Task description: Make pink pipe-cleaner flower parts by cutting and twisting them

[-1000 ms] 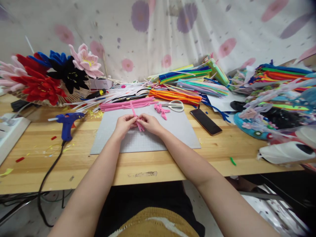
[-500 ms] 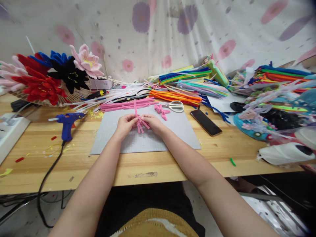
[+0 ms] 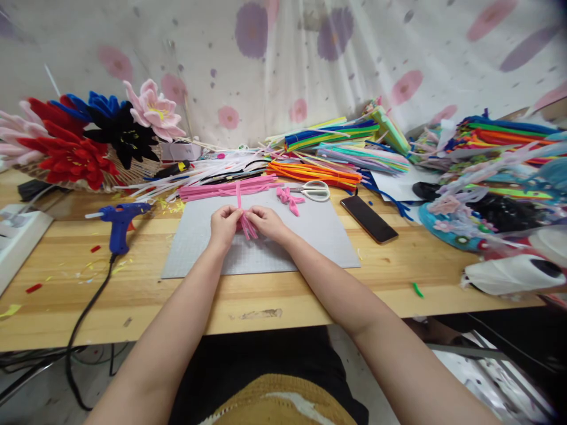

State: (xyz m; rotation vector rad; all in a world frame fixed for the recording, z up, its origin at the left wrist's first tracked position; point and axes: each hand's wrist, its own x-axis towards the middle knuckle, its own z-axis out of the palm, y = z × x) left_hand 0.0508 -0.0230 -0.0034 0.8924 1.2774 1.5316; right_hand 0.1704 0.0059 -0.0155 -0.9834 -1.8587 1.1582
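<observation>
- Left hand (image 3: 225,224): thumb and index clamped on the pink fuzzy stems (image 3: 248,230) where they gather. My other fingers are mostly hidden.
- Right hand (image 3: 266,223): fingertips together on the same stems, opposite side, just beside the left ones. Exact grip too small to read.
- Stems sit between both hands over the grey mat (image 3: 188,255). One length points up away from me, several ends fan toward me. Can't tell if they touch the mat.
- Step, my read: gathering and arranging the stems at the pinch. Can't tell if they're twisted together there.
- Next move calls for, I'd judge: left pinch firm as anchor, right fingertips working the loose ends. Slack left grip could let the bunch slide out of line.
- Just past my hands: loose pink bundle (image 3: 208,191) along the mat's far edge.
- Far right of mat: bent pink piece (image 3: 290,201), white-handled scissors (image 3: 318,190) just beside it.
- Right, off the mat: phone (image 3: 369,219), dark screen up.
- Left, on the wooden table (image 3: 266,296): blue glue gun (image 3: 119,229), well apart from my hands.
- Behind it: fuzzy flowers (image 3: 128,133).
</observation>
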